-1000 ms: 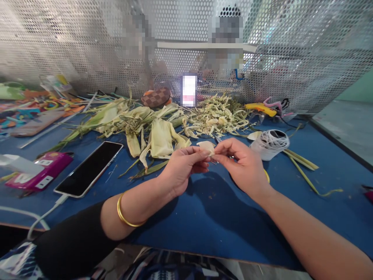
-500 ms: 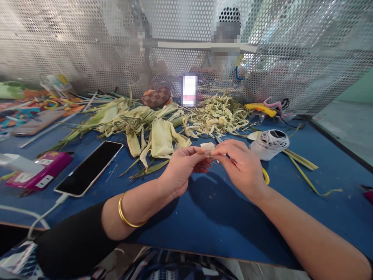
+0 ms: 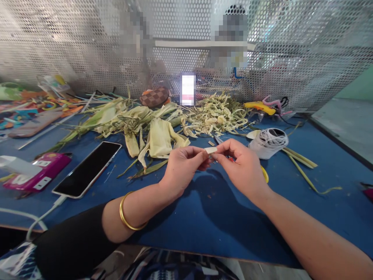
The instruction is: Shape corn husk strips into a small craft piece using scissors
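A dark-screened phone (image 3: 87,169) lies beside a magenta packet (image 3: 54,170), a checkered pouch (image 3: 155,97) near the perforated partition (image 3: 183,23).

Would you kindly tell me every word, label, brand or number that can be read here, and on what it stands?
No text is readable.
Magenta tissue pack: white label patches, print too small.
Lit screen: pixelated, unreadable.
Dark smartphone: no text visible.

The left hand (image 3: 181,168) partly hides the corn-husk strip (image 3: 211,150), the right hand (image 3: 243,168) most of the scissors (image 3: 265,175). At 12 o'clock, a screen (image 3: 188,87) is pixelated; near 3, a magenta object (image 3: 369,192) is cropped.
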Demonstrator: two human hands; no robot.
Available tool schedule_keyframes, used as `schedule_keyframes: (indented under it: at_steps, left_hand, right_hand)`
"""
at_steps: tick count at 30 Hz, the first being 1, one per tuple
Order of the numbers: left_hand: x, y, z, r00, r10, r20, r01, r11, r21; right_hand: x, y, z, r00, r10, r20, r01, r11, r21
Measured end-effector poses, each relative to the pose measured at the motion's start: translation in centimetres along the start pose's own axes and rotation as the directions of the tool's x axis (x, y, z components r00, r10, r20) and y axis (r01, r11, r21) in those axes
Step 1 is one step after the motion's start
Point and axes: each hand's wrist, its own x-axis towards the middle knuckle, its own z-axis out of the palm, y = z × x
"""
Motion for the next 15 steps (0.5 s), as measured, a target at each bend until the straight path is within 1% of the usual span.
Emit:
schedule_keyframes:
  at_steps: [5,10,13,15]
  left_hand:
    - [0.0,-0.21,-0.13,0.999,0.0,0.038,0.001,1.0,-0.021]
    - [0.09,-0.35,-0.12,0.999,-0.033,0.021,0.033,0.999,-0.011]
    - [0.12,-0.18,-0.08,0.997,-0.049,0.059,0.05,0.999,-0.021]
    - [0.17,-0.02,-0.11,0.994,-0.058,0.088,0.06,0.998,-0.016]
  right_hand:
    - [0.08,-0.15,0.06,0.999,0.051,0.002,-0.051,0.997,0.058]
    - [0.23,-0.39,0.01,0.996,0.09,-0.009,-0.089,0.991,0.095]
    - [0.51,-0.36,-0.17,0.989,0.147,0.028,-0.15,0.967,0.207]
    - [0.72,-0.23,-0.25,0.978,0.192,0.081,-0.209,0.924,0.322]
